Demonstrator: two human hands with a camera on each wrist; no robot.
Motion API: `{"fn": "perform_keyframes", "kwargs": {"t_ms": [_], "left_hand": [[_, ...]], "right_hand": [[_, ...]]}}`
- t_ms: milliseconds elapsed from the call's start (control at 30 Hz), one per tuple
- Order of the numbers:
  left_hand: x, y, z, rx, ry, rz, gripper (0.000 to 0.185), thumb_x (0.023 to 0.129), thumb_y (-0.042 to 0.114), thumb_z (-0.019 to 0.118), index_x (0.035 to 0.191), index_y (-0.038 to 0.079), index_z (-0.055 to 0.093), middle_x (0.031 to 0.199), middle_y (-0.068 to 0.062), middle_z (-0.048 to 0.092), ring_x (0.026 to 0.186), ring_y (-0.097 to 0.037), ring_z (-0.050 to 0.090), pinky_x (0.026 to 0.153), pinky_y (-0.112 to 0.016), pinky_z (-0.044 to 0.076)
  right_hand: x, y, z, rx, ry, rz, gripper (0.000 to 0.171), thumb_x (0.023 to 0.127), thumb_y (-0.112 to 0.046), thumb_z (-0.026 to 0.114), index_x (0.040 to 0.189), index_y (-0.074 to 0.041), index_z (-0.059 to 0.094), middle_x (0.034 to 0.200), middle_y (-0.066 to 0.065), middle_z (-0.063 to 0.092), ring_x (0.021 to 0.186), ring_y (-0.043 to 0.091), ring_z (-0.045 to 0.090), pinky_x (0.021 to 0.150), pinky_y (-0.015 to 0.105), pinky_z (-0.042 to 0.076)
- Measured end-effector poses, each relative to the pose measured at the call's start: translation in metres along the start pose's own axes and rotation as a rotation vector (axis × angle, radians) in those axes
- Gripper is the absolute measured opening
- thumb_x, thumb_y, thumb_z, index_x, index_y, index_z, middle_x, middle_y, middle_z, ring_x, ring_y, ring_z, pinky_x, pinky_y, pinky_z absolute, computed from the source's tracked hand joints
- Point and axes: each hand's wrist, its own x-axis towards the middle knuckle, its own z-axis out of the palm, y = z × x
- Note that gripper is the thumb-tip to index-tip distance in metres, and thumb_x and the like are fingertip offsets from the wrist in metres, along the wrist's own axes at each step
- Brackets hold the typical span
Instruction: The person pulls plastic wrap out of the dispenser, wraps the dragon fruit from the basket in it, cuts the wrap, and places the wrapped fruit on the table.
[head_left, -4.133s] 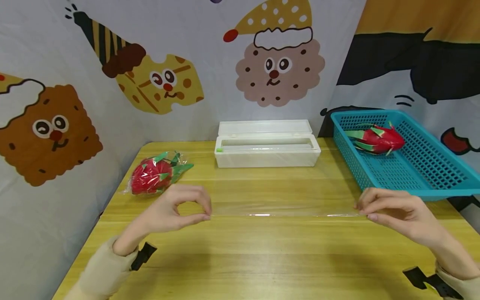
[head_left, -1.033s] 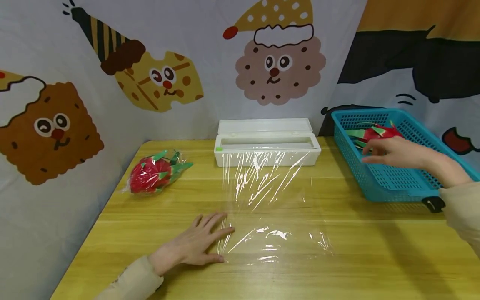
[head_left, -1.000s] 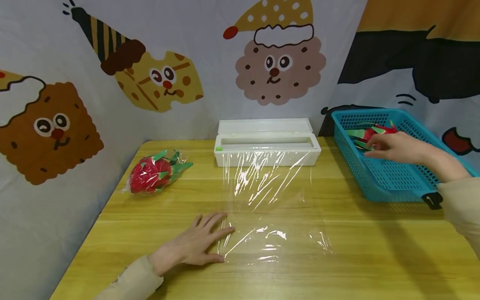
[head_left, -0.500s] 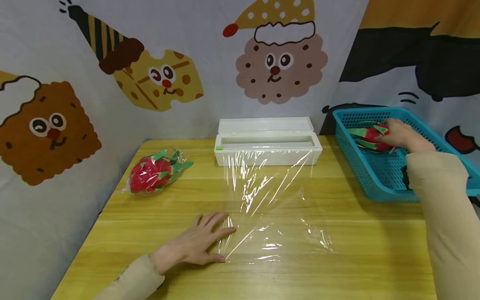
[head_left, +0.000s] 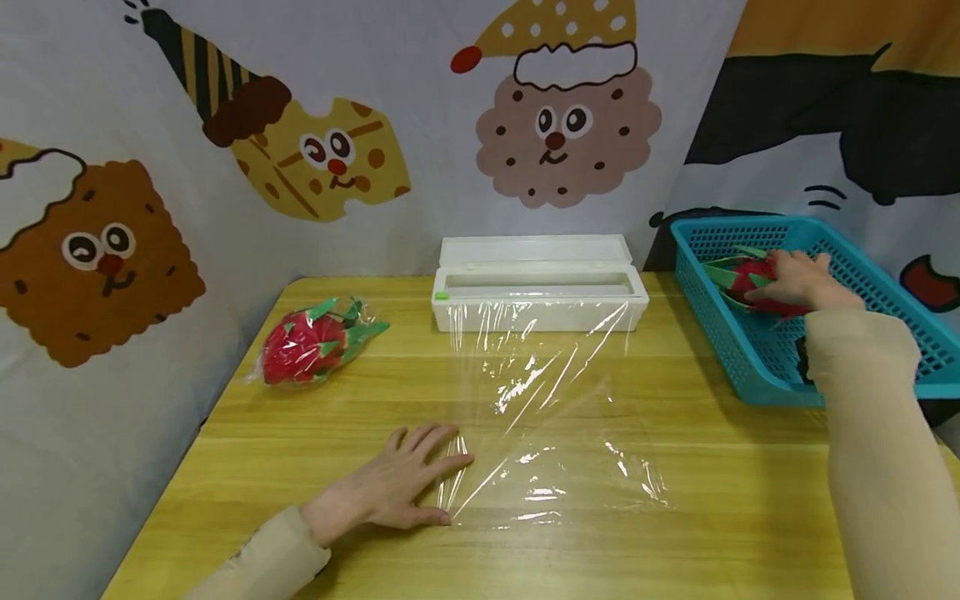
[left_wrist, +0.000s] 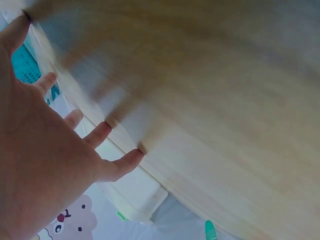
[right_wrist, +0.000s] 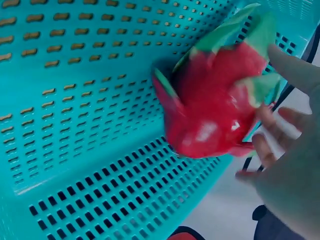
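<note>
With one wrapped dragon fruit (head_left: 309, 350) already lying left of the white film dispenser (head_left: 538, 293) and a fresh film sheet (head_left: 547, 433) spread before it under the flat left hand (head_left: 390, 487), wrapping remained: the right hand (head_left: 798, 279) was only closing its fingers around the bare dragon fruit (head_left: 750, 279) in the blue basket (head_left: 757, 367) to the dispenser's right.

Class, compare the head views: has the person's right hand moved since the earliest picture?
Yes. The right hand has left the table's near edge and gone right and away, into the blue basket, where it touches the dragon fruit.
</note>
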Motion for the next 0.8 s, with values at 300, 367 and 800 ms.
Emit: {"fn": "perform_keyframes", "kwargs": {"t_ms": [300,367,800], "left_hand": [[0.001,-0.002,0.004,0.012,0.003,-0.003,0.072,0.085,0.063,0.055,0.146,0.030,0.035,0.155,-0.011,0.022,0.140,-0.037,0.026,0.104,-0.067,0.029],[0.001,-0.002,0.004,0.008,0.003,-0.006,0.072,0.085,0.062,0.056,0.146,0.030,0.036,0.155,-0.011,0.022,0.140,-0.037,0.026,0.104,-0.067,0.029],[0.000,0.000,0.002,0.025,0.015,0.007,0.072,0.085,0.061,0.056,0.146,0.028,0.036,0.155,-0.011,0.022,0.139,-0.037,0.027,0.104,-0.066,0.031]], "right_hand": [[-0.008,0.001,0.006,0.106,0.066,0.129,0.082,0.079,-0.036,0.073,0.131,0.004,0.024,0.138,0.046,-0.004,0.124,0.070,-0.010,0.086,0.089,0.003],[-0.009,0.003,0.009,0.121,0.050,0.120,0.094,0.077,-0.043,0.074,0.136,0.004,0.018,0.134,0.046,0.004,0.121,0.070,0.000,0.085,0.087,0.015],[-0.009,0.012,0.022,0.151,0.044,0.201,0.092,0.081,-0.042,0.070,0.131,0.012,0.015,0.111,0.042,0.026,0.092,0.053,0.035,0.061,0.056,0.045]]}}
